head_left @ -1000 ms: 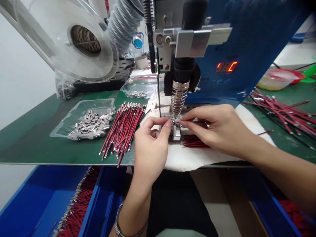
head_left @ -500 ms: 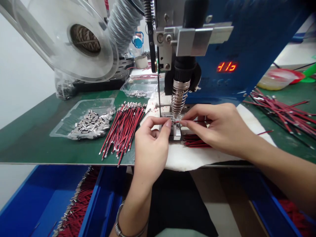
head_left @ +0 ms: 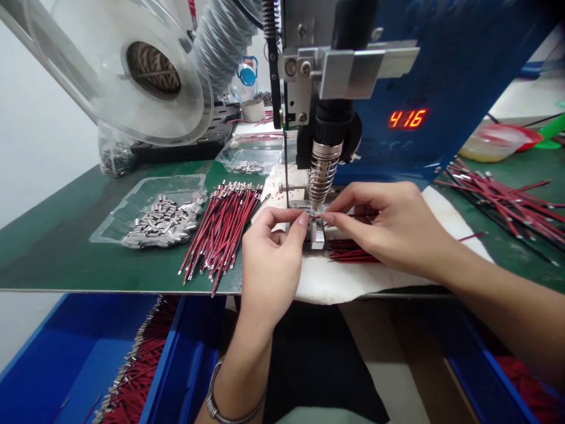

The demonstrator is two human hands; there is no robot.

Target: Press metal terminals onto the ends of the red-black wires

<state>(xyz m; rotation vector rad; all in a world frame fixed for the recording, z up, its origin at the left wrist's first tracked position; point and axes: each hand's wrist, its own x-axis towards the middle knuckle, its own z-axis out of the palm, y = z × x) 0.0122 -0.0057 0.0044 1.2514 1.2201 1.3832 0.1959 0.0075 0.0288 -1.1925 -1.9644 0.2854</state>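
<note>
Under the spring-wrapped tip (head_left: 323, 171) of a soldering machine, both my hands meet at a small metal fixture (head_left: 316, 235). My right hand (head_left: 384, 227) pinches a thin red and black wire (head_left: 359, 215) between thumb and forefinger, with its end at the fixture. My left hand (head_left: 273, 253) is closed in a pinch at the fixture's left side; what lies between its fingertips is too small and covered to make out. Below the right hand, a bundle of red and black wires (head_left: 351, 251) lies on white paper (head_left: 339, 282).
To the left lie a pile of wires with metal ends (head_left: 223, 229) and a clear tray (head_left: 106, 227) of small metal cylinders. More loose wires (head_left: 516, 200) are at right. A blue bin (head_left: 83, 347) sits below the table edge. A clear fume hood (head_left: 101, 76) hangs upper left.
Both hands hold nearly the same pose at the fixture. The view has shifted slightly, and the machine's red display now reads clearly as 416.
</note>
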